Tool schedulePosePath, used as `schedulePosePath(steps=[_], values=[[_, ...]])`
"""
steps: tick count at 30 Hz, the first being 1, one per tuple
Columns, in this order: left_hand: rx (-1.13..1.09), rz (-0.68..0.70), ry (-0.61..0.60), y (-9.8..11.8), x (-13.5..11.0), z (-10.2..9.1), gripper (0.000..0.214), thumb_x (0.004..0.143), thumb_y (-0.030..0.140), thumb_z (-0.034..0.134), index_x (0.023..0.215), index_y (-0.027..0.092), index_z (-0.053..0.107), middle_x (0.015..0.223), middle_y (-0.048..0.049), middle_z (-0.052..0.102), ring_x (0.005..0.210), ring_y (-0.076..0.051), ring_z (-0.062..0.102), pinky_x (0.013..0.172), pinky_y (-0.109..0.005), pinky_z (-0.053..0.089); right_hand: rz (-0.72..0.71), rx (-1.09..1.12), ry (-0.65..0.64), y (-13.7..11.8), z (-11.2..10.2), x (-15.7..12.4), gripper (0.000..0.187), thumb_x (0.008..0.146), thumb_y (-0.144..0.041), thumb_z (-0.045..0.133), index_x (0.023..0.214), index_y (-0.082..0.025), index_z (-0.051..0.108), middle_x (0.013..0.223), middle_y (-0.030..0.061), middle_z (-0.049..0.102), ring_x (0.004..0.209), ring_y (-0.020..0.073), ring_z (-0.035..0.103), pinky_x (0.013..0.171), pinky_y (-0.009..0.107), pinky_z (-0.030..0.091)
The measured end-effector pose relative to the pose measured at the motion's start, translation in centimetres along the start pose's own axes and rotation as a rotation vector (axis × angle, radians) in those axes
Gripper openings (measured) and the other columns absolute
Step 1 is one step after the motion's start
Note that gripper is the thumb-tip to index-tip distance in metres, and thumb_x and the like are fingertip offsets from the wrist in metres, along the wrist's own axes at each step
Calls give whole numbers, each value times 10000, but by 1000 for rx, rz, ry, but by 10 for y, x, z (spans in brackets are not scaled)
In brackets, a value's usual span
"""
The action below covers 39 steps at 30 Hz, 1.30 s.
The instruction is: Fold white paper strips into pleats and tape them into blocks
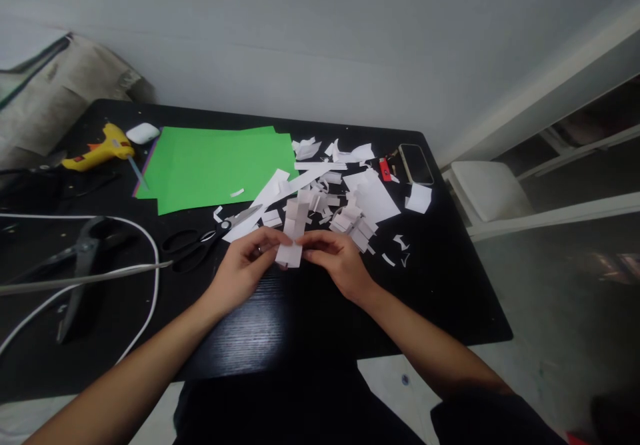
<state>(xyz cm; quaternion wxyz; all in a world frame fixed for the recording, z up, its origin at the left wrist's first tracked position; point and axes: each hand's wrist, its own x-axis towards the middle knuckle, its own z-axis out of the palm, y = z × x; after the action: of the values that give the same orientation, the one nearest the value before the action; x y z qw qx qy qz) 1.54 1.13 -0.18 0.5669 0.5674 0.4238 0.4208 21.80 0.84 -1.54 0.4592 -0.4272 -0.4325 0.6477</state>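
Note:
Between my two hands is a folded piece of white paper [296, 222], creased into panels and held upright over the near part of the table. My left hand [250, 258] pinches its left edge, and a ring shows on one finger. At the right edge, the thumb and fingertips of my right hand [337, 258] close on the same piece. Just beyond lie many cut and folded white paper pieces [353, 222] and long paper strips [270, 192]. Black-handled scissors [200, 242] rest left of my left hand, their blades over a strip.
Green sheets [220, 165] lie at the back left, beside a yellow glue gun [107, 148] and a white mouse-shaped object [143, 132]. A white cable [156, 265] loops past larger dark shears [83, 272]. Back right are a red lighter [385, 169] and a phone [416, 164].

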Motion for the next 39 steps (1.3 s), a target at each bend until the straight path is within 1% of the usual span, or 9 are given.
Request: schedulePosePath(steps=[3,7,14,19,23,26,30,35,39], values=[[-135,-51,-41,-1,0,-2,162,912,269,695,1037,194,767,866,-24,756,725,-126,696,725,-229,561,-42,-21,4,-1,2,0,218,702,-228,890,907,-250,820,971,6,803,946,194,756,947,354,614],[-215,-69,-54,1,-1,0,194,863,220,744,1051,187,774,860,-28,769,742,-135,716,726,-228,583,-88,-58,38,-1,3,0,201,725,-306,906,899,-260,818,934,8,810,881,186,765,888,344,631],[-143,-58,8,4,-1,4,189,819,206,804,1006,187,786,866,-33,790,749,-144,740,723,-221,591,-104,-97,25,-2,2,-3,169,748,-317,895,892,-267,823,929,11,820,898,211,784,913,377,639],[-27,91,-11,2,-1,3,142,845,219,789,986,207,792,931,-49,787,821,-169,749,773,-263,609,-104,-73,33,-5,2,-4,163,740,-241,878,893,-271,830,919,1,819,892,198,781,894,348,644],[110,178,13,1,-1,3,65,855,217,791,919,205,786,936,-50,775,858,-164,742,767,-247,602,-93,-42,32,-6,3,-3,212,705,-223,900,901,-268,829,943,-1,822,908,195,782,910,342,643],[136,173,61,-1,-2,4,64,873,233,783,912,186,764,861,-37,769,772,-138,733,716,-221,592,-107,-59,42,-5,5,-4,205,701,-247,910,888,-254,827,938,5,820,908,198,778,905,341,643],[105,139,93,-4,-4,7,108,898,251,762,907,169,691,714,-6,738,636,-120,708,623,-207,570,-137,-149,122,-2,7,-6,145,739,-284,892,845,-234,805,878,12,805,842,187,768,844,328,645],[21,100,112,-5,-5,12,225,884,276,784,981,192,599,740,-5,749,673,-150,738,656,-246,589,-115,-106,176,-1,9,-8,282,704,-315,921,899,-240,731,859,2,774,828,182,758,816,329,646],[98,74,79,-9,-7,11,230,903,309,766,1032,190,618,787,-22,760,705,-165,740,670,-266,577,-119,-126,173,-1,10,-8,283,726,-337,902,910,-233,713,879,20,760,846,192,748,824,352,646]])
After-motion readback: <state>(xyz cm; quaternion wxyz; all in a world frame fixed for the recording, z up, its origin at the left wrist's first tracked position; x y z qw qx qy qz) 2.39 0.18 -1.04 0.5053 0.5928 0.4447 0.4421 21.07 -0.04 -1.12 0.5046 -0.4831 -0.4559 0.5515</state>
